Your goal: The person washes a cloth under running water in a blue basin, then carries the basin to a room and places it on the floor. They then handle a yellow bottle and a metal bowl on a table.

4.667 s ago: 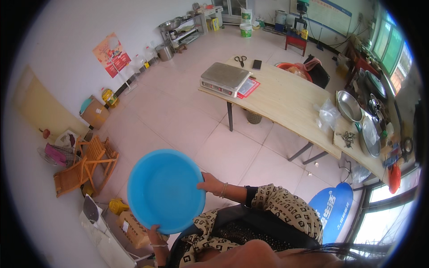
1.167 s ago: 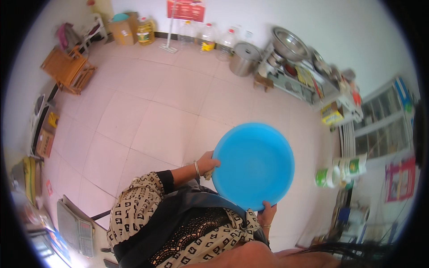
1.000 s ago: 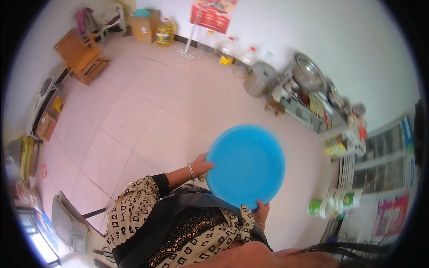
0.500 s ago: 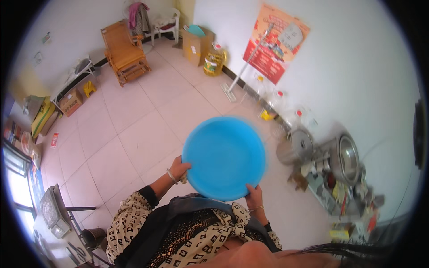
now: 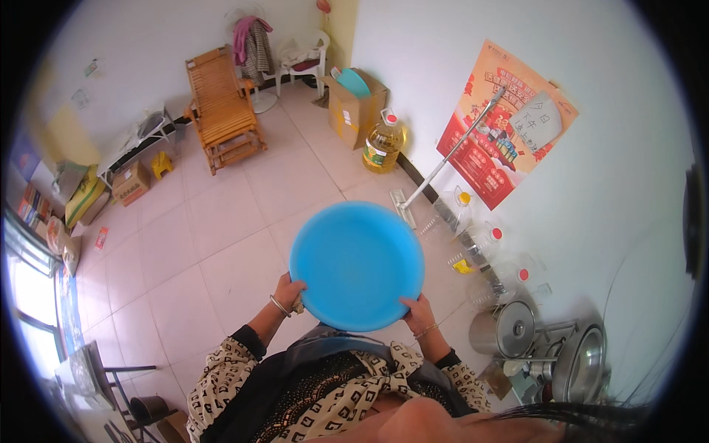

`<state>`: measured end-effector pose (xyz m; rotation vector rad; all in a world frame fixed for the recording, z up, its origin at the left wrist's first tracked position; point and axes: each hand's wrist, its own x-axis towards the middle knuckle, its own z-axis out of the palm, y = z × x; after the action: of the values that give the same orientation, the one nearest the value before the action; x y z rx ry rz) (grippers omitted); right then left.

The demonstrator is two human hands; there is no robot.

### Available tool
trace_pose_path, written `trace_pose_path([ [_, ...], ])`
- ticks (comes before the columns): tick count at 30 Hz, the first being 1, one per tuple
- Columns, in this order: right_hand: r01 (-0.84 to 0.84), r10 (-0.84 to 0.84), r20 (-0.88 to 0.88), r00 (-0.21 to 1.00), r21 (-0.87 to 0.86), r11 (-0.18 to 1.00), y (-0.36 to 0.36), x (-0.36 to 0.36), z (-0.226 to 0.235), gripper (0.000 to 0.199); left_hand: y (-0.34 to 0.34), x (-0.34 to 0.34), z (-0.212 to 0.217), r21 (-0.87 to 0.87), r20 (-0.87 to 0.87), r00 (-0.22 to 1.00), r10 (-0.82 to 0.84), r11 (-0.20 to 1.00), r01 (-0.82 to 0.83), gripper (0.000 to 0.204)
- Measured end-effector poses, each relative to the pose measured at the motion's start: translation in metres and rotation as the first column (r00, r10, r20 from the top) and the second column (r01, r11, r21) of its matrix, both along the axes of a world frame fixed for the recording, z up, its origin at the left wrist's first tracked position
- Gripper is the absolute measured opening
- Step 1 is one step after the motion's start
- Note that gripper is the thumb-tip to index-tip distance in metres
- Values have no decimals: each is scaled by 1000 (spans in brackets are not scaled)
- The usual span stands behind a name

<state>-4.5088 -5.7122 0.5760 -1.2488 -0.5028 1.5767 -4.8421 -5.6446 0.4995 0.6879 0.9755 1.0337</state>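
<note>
A round blue plastic basin point(image 5: 357, 266) is held out in front of my body, its inside facing up and no contents visible. My left hand point(image 5: 290, 291) grips the left rim, thumb over the edge and fingers underneath. On the lower right rim, my right hand point(image 5: 419, 313) has the same hold. Something small and pale shows beneath my left hand, too small to name. The undersides of the basin and most of the fingers are hidden.
Along the right wall stand a lidded steel pot point(image 5: 515, 329), empty clear jugs point(image 5: 509, 277), a flat mop point(image 5: 450, 155) and an oil jug point(image 5: 383, 144). Beyond are a cardboard box point(image 5: 347, 111) and a wooden recliner point(image 5: 221, 111). A dark-framed table point(image 5: 96, 376) is at lower left.
The view has turned, so the room's things sit lower and farther right. The basin has shifted slightly left in the picture, still in both hands.
</note>
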Motion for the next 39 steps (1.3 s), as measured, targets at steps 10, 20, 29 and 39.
trace_pose_path([
  [10, -45, 50, 8, 999, -285, 958, 229, 57, -45, 41, 221, 49, -34, -90, -30, 999, -28, 996, 25, 30],
  [20, -28, 49, 80, 996, -242, 970, 434, 118, -159, 28, 391, 110, -90, -207, -265, 964, 24, 975, -81, 29],
  [29, -64, 118, 143, 983, -334, 940, 549, 178, -286, 30, 499, 159, -210, -548, -362, 867, -343, 830, 100, 27],
  [39, 61, -23, 92, 995, -442, 895, 616, 238, -519, 27, 599, 226, -455, -642, -248, 950, -188, 767, -16, 20],
])
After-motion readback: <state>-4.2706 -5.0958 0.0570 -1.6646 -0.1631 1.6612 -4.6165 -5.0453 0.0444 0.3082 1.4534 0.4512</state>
